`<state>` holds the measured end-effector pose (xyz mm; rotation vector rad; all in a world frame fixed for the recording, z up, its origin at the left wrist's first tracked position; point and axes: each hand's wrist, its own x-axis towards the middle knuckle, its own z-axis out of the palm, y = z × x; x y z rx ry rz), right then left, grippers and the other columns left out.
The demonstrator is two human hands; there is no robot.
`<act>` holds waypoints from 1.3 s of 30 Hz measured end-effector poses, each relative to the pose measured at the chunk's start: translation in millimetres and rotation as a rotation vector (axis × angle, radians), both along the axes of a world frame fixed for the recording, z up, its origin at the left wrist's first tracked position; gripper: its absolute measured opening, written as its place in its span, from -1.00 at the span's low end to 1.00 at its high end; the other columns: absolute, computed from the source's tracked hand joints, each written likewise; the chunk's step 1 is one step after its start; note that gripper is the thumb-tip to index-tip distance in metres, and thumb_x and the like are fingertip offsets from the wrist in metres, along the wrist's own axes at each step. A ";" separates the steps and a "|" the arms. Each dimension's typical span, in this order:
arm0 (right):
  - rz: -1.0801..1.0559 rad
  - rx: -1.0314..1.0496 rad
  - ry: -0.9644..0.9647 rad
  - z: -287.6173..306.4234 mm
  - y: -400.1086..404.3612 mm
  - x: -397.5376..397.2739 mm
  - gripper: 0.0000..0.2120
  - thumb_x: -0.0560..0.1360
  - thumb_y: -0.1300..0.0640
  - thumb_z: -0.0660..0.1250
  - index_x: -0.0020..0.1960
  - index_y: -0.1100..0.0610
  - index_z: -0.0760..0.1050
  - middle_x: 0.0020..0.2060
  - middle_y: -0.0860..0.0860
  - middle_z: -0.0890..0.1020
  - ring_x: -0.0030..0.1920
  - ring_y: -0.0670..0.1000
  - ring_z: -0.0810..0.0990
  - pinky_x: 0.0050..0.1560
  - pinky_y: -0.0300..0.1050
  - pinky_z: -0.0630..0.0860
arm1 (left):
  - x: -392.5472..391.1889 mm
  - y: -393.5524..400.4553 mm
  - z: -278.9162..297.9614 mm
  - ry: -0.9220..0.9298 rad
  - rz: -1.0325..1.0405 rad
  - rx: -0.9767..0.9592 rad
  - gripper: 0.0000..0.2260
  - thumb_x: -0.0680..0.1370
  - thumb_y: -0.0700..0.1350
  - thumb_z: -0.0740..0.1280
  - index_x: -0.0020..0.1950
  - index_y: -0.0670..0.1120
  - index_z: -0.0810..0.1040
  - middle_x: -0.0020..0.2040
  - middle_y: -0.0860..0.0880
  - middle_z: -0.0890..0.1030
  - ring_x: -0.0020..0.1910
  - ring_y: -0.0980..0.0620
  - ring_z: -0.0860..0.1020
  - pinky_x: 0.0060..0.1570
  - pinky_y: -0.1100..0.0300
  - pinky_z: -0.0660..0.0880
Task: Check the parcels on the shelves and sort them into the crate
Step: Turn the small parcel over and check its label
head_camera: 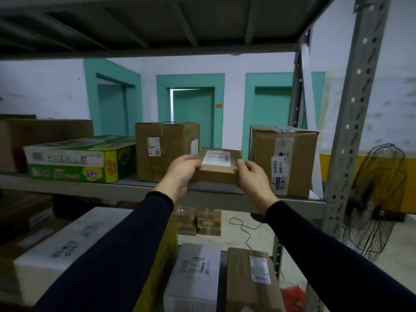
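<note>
Both hands are up at the middle shelf (pixel 126 188), holding one small parcel (pixel 216 174) between them. The left hand (pixel 182 174) grips its left edge, thumb curled over the top corner and the other fingers (pixel 191 159) wrapped round the side. The right hand (pixel 253 174) pinches the right edge, its fingers (pixel 242 164) bent over the top rim. The parcel sits between the two palms, tilted so its top face leans toward the person, its lower edge just over the front of the shelf; whether it touches the shelf I cannot tell.

It is a flat, plain brown cardboard box with a white printed label (pixel 217 158) covering most of its top face; the print is too small to read.

Just behind it to the left stands a taller brown box (pixel 166 152) with a white sticker marked "1". To the right stands another brown box (pixel 284 161), taped, with a barcode label down its front. Further left lies a flat green and yellow carton (pixel 81 159), and beyond it a large brown box (pixel 45 136).

The shelf is grey metal on a perforated steel upright (pixel 351 122), with another shelf overhead. Below, more parcels lie: a white box (pixel 56 248), a small white parcel (pixel 193 273) and a brown parcel (pixel 249 280). Behind the rack is a white wall with three teal-framed doors (pixel 191 104), and a wire fan guard (pixel 378 199) leans at the right.
</note>
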<state>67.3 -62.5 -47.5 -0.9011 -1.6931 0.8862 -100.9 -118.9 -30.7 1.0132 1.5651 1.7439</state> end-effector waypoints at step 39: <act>0.382 -0.616 0.268 -123.8 -217.7 -55.1 -0.67 0.71 -0.07 0.11 0.18 0.11 0.55 0.10 0.11 0.65 0.00 0.07 0.64 -0.14 -0.13 0.57 | -48.2 -298.6 -106.8 -0.393 0.029 -0.181 -0.82 0.60 -0.15 0.29 0.18 -0.05 0.59 -0.01 -0.17 0.58 -0.13 -0.05 0.54 -0.30 0.18 0.54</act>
